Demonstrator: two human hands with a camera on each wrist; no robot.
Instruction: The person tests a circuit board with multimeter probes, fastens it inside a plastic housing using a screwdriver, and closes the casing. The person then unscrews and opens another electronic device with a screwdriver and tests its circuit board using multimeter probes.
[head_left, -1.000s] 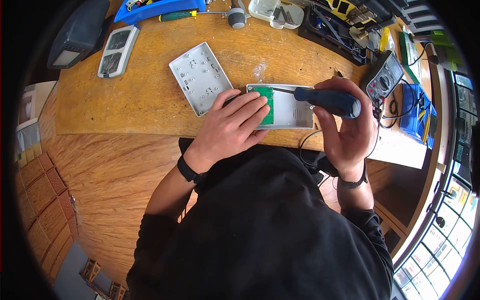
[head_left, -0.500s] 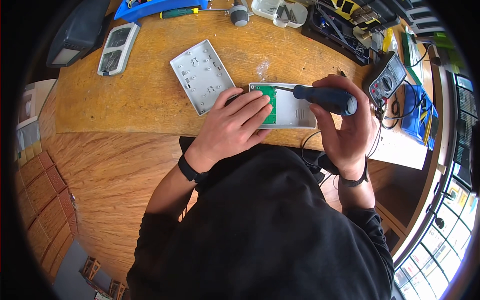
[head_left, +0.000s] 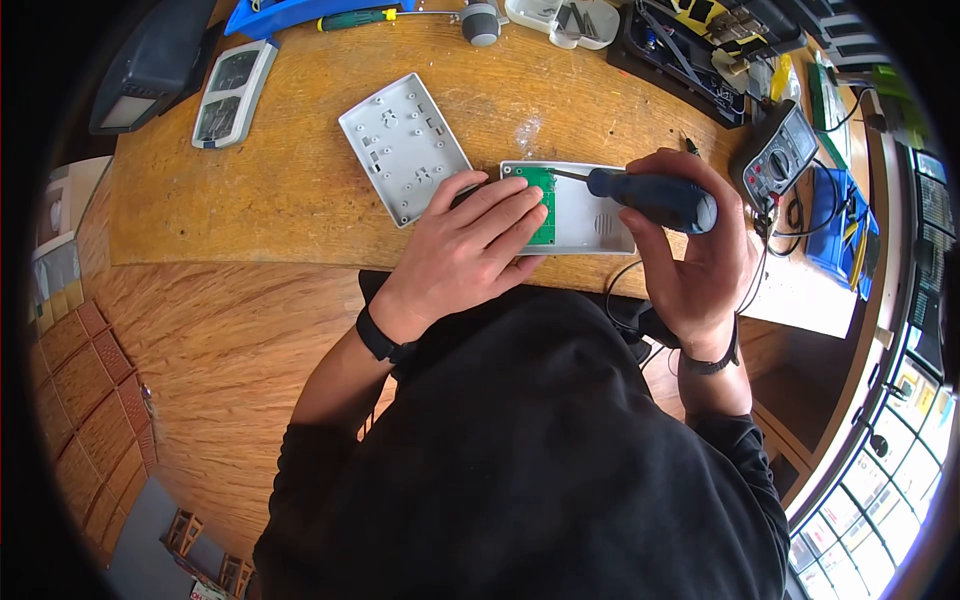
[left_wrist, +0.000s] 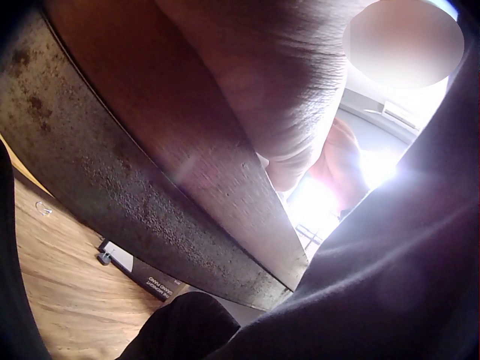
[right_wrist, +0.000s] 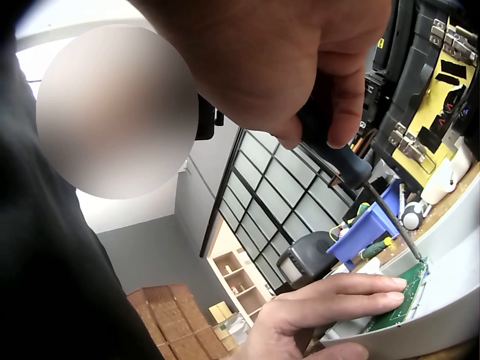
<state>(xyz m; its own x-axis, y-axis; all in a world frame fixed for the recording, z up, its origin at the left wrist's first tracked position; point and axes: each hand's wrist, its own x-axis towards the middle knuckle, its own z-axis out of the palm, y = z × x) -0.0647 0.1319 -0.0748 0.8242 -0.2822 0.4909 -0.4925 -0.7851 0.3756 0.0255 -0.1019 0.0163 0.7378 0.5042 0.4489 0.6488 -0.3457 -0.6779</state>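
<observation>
Screwdriver (head_left: 655,200) work at the circuit board (head_left: 546,215), apparently on a screw
The board lies in the grey case (head_left: 578,220); the right hand (head_left: 700,275) curls round the screwdriver's handle, tip at the board's edge, the left hand (head_left: 466,245) rests nearly straight fingers on the board, and the next move likely calls for a firm, upright tip

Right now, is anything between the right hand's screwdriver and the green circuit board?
Nothing visible: the screwdriver reaches a corner of the circuit board, and the left hand on it leaves that spot uncovered.
</observation>
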